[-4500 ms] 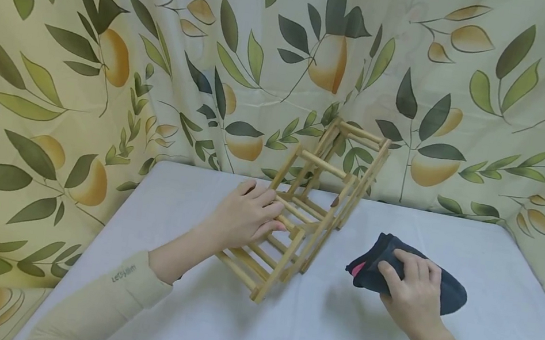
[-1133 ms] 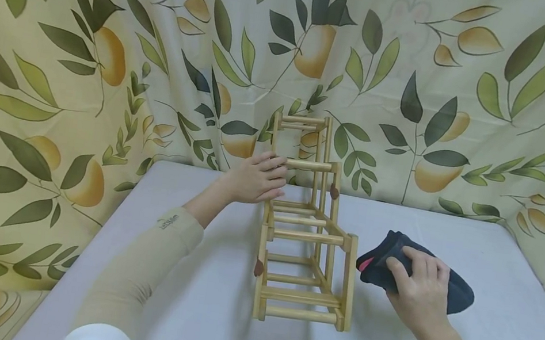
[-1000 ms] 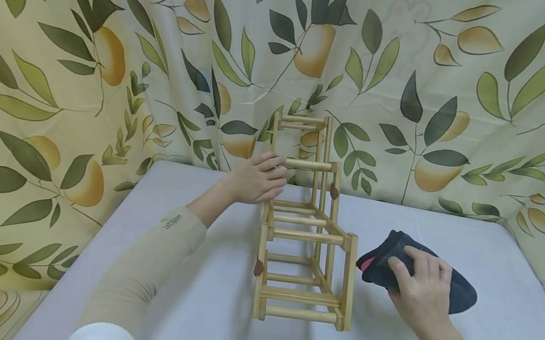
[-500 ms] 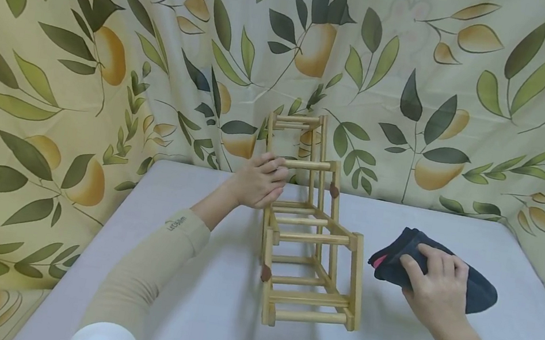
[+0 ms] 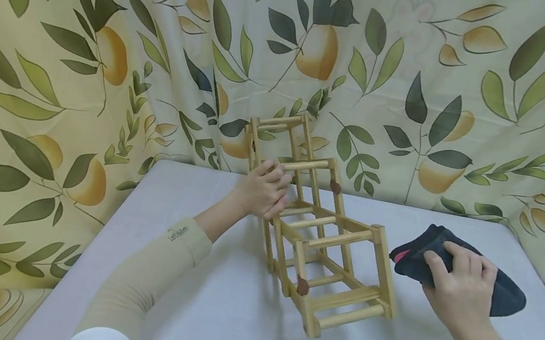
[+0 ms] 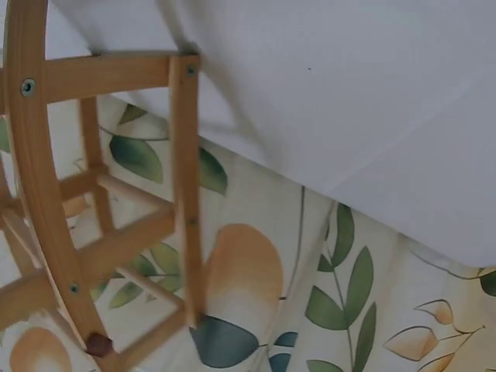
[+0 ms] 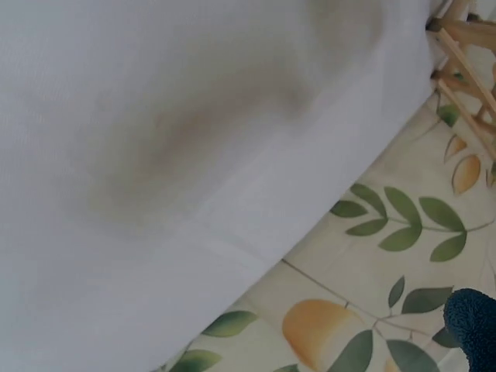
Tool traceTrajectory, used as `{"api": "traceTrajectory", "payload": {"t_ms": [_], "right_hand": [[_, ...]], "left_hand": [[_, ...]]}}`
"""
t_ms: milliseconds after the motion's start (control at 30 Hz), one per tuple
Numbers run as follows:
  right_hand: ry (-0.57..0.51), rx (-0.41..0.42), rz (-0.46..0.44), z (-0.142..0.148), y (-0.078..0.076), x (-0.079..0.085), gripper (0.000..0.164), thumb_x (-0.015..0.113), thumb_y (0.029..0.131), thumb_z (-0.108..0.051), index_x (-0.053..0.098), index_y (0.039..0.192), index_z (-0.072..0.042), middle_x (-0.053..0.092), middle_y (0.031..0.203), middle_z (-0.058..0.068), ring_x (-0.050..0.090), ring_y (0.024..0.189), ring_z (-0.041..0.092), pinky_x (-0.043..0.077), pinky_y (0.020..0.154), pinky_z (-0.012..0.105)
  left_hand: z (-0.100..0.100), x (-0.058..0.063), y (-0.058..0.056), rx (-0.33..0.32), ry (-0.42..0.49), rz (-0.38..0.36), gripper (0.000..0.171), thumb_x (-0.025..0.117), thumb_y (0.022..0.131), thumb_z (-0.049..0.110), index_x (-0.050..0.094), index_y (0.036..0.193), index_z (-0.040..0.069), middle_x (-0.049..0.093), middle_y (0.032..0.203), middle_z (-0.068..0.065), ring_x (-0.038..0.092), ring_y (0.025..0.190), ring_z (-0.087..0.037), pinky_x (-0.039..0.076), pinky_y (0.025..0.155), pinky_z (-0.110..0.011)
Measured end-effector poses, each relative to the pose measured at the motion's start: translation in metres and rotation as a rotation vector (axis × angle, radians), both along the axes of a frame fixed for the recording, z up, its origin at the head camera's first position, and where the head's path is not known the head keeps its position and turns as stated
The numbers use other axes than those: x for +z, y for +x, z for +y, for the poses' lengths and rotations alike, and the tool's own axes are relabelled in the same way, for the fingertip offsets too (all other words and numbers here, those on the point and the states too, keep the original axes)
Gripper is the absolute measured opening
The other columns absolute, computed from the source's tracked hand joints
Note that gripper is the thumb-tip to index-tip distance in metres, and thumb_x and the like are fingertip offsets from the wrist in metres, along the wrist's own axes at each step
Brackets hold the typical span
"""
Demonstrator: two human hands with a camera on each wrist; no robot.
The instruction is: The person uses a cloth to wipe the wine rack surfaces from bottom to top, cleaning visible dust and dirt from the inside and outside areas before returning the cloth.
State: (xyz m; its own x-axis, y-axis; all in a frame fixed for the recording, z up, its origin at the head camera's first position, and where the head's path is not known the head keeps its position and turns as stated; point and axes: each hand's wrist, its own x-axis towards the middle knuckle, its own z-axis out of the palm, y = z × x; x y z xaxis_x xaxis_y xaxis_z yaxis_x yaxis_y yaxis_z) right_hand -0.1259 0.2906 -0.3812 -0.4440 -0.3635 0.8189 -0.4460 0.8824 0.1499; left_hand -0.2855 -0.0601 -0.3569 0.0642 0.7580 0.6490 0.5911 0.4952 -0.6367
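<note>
The wooden rack stands on the bench in front of the patterned curtain, its long axis slanting away from the person: the near end points toward the person and to the right, the far end leftward at the curtain. The left hand has its fingers bent round a rail on the rack's left side. To the right, apart from the rack, the right hand pinches the dark cloth between thumb and fingers; its pink-marked end faces the rack, its rounded end points rightward.
</note>
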Motion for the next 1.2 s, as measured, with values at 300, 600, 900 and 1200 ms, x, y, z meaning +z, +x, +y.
{"api": "traceTrajectory", "payload": {"t_ms": [300, 600, 900, 1200], "right_hand": [[-0.038, -0.045, 0.037, 0.013, -0.001, 0.004, 0.033, 0.063, 0.061, 0.001, 0.050, 0.092, 0.001, 0.048, 0.099, 0.037, 0.042, 0.088, 0.055, 0.027, 0.070, 0.063], [-0.043, -0.071, 0.026, 0.018, 0.002, 0.005, 0.039, 0.064, 0.056, 0.004, 0.050, 0.093, 0.001, 0.047, 0.100, 0.038, 0.041, 0.089, 0.056, 0.026, 0.071, 0.063], [-0.064, -0.064, 0.038, 0.017, 0.001, 0.004, 0.041, 0.064, 0.054, 0.004, 0.049, 0.091, 0.001, 0.047, 0.100, 0.037, 0.041, 0.088, 0.056, 0.025, 0.071, 0.062], [-0.105, -0.106, 0.103, 0.022, 0.001, 0.008, 0.035, 0.061, 0.058, 0.005, 0.048, 0.090, -0.001, 0.047, 0.100, 0.036, 0.041, 0.087, 0.055, 0.024, 0.071, 0.062]], "left_hand": [[0.007, 0.003, 0.012, 0.114, -0.030, 0.022, 0.058, 0.012, 0.095, 0.031, 0.062, 0.068, 0.016, 0.053, 0.086, 0.001, 0.043, 0.091, -0.021, 0.031, 0.086, -0.036], [-0.019, 0.019, -0.007, -0.091, -0.112, -0.101, 0.063, 0.015, 0.093, 0.058, 0.059, 0.090, 0.013, 0.050, 0.110, -0.006, 0.044, 0.100, -0.023, 0.035, 0.087, -0.036], [-0.022, 0.016, -0.010, -0.143, -0.150, -0.190, 0.064, 0.015, 0.092, 0.059, 0.054, 0.087, 0.009, 0.048, 0.107, -0.009, 0.043, 0.089, -0.023, 0.036, 0.081, -0.033], [-0.013, 0.011, -0.004, -0.174, -0.076, -0.192, 0.062, 0.018, 0.093, 0.057, 0.055, 0.084, 0.008, 0.051, 0.100, -0.009, 0.047, 0.085, -0.023, 0.039, 0.080, -0.031]]}}
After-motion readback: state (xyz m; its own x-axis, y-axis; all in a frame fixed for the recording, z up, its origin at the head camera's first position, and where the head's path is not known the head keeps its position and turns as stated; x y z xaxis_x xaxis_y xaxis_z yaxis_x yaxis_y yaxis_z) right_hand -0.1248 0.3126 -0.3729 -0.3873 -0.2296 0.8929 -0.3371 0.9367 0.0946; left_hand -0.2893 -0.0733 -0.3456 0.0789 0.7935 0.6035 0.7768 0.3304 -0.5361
